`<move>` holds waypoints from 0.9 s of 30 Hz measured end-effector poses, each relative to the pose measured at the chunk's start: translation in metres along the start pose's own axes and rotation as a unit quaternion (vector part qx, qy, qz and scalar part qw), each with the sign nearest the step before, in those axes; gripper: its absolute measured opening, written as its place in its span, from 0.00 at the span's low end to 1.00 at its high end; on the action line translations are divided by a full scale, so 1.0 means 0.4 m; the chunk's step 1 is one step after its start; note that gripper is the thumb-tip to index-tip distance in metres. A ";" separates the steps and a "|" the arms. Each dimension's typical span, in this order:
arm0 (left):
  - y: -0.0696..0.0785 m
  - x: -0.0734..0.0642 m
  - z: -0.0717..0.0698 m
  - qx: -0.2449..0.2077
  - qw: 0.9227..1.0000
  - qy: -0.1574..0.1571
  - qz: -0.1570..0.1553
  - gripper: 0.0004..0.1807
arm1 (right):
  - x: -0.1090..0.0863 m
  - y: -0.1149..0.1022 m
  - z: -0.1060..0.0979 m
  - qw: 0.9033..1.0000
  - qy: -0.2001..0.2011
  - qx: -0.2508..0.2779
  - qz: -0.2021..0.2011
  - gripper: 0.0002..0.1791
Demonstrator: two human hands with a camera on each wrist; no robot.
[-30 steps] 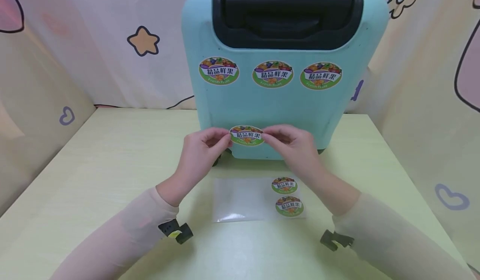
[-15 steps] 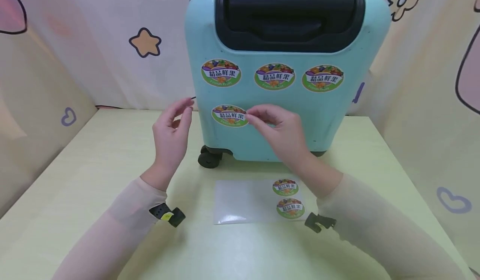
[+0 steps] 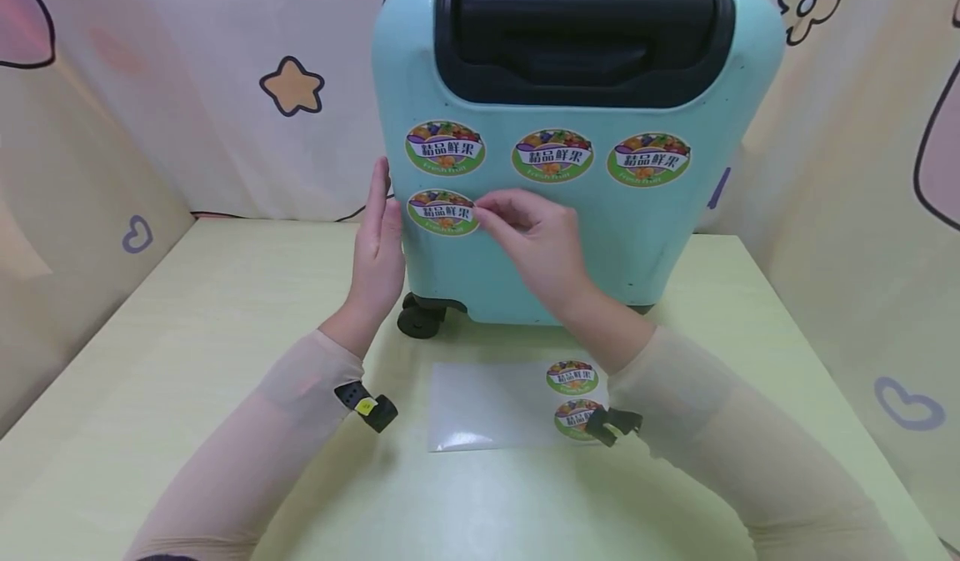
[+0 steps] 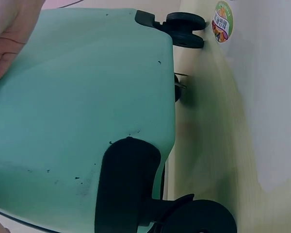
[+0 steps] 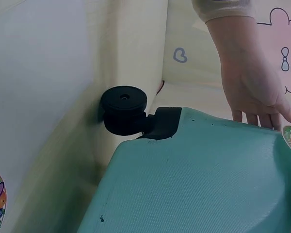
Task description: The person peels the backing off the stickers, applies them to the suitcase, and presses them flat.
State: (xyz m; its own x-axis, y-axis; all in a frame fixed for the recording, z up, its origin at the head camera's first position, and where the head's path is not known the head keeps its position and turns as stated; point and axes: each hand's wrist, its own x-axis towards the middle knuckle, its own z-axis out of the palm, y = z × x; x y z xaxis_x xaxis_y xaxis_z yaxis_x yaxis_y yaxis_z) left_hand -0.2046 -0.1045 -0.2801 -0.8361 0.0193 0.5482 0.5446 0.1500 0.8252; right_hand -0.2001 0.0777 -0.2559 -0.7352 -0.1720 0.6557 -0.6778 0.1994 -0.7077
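Note:
A light-blue suitcase (image 3: 525,269) stands upright with its broad front facing me. My right hand (image 3: 536,248) pinches the right edge of an oval fruit sticker (image 3: 441,213), which lies against the lower left of that front. My left hand (image 3: 378,252) has its fingers straight along the suitcase's left side; the right wrist view shows those fingers (image 5: 252,119) touching the edge. Above, a left sticker (image 3: 445,148), a middle sticker (image 3: 552,156) and a right sticker (image 3: 648,160) form a row on the suitcase. How flat the pinched sticker lies cannot be told.
On the pale table (image 3: 225,361), a backing sheet (image 3: 487,407) lies in front of the suitcase, bearing two oval stickers on its right. One suitcase wheel (image 3: 420,319) shows at lower left. Patterned cloth (image 3: 187,86) encloses the back and sides.
My right hand has brought the sticker up and left onto the suitcase front. My left hand has let go of it, swung out left, then come to the suitcase's left side.

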 end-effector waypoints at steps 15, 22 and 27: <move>-0.069 0.027 0.015 -0.016 0.999 0.019 0.023 0.29 | 0.001 -0.001 0.009 1.000 0.008 -0.021 -0.007 0.07; -0.101 0.038 0.027 -0.027 0.998 0.039 0.041 0.31 | 0.003 0.000 0.012 0.999 0.013 -0.044 -0.019 0.07; -0.101 0.038 0.038 -0.022 0.997 0.064 0.038 0.29 | 0.004 0.004 0.012 0.998 0.018 -0.057 -0.030 0.07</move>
State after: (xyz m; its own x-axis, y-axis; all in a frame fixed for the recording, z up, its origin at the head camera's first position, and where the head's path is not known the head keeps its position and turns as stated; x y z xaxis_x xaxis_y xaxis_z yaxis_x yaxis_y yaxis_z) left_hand -0.2403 -0.0952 -0.3071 -0.7789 -0.0987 0.6194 0.6103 0.1086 0.7847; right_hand -0.2022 0.0733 -0.2573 -0.6910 -0.1517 0.7068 -0.7137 0.2984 -0.6337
